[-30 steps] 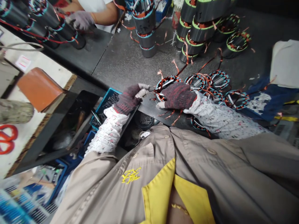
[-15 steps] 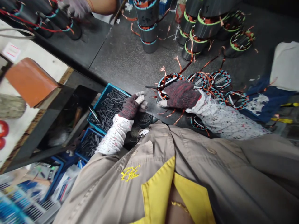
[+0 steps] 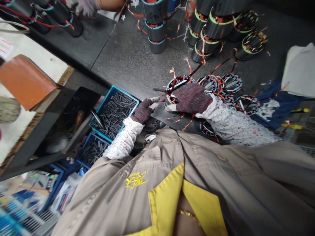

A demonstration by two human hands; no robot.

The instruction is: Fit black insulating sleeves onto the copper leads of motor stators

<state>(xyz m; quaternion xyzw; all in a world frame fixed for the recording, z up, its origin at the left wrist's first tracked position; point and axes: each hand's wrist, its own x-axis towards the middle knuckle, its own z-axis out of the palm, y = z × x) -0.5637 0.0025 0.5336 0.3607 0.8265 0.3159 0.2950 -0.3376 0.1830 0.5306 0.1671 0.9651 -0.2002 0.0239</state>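
Black and worn, the table point(image 3: 128, 52) ran across the scene, with stacked blue-rimmed cores point(image 3: 155, 32) and green-rimmed cores point(image 3: 220, 31) at its far side and a co-worker's gloved hand point(image 3: 87, 6) at top left. What had just changed lay with the left hand point(image 3: 144, 110): a second earlier its fingertips had pinched the dark lead end point(image 3: 159, 89), and now they were off it, slightly below, just beside a thin copper strand point(image 3: 162, 100). That dark end jutted out unsupported from the near wound core point(image 3: 180, 80), which suggested that the left hand was done with it for the moment. Its thumb and fingers were half curled and close together; whether they had hold of the strand or of anything small could not be told. The right hand point(image 3: 190, 97) sat much as it had, bent over the wound core near the table's edge, thumb along its near side, apparently gripping it, though its other fingers were hidden. Other differences came from the swung view: the blue tray point(image 3: 108, 95) of short black tubes point(image 3: 115, 114) now showed beyond the left forearm, so did more of a second tray point(image 3: 85, 146), and the co-worker's arm had mostly slipped out of sight.
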